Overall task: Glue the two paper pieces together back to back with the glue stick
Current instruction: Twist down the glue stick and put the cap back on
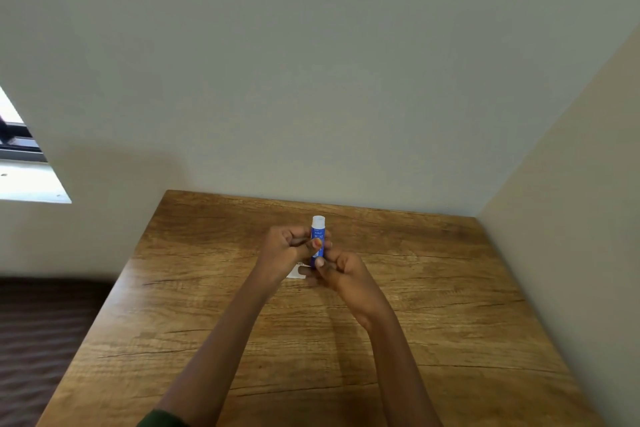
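Observation:
A blue glue stick [318, 236] with a white top stands upright above the table, held between both hands. My left hand [287, 248] grips its middle from the left with fingers and thumb. My right hand [341, 274] pinches its lower end from the right. A white paper piece [296, 272] lies flat on the table under the hands, mostly hidden by them. I cannot make out a second paper piece.
The wooden table [433, 305] fills the lower view and sits in a corner, with walls at its far edge and right side. A window [24, 166] is at the far left, and dark floor [38, 340] lies off the table's left edge.

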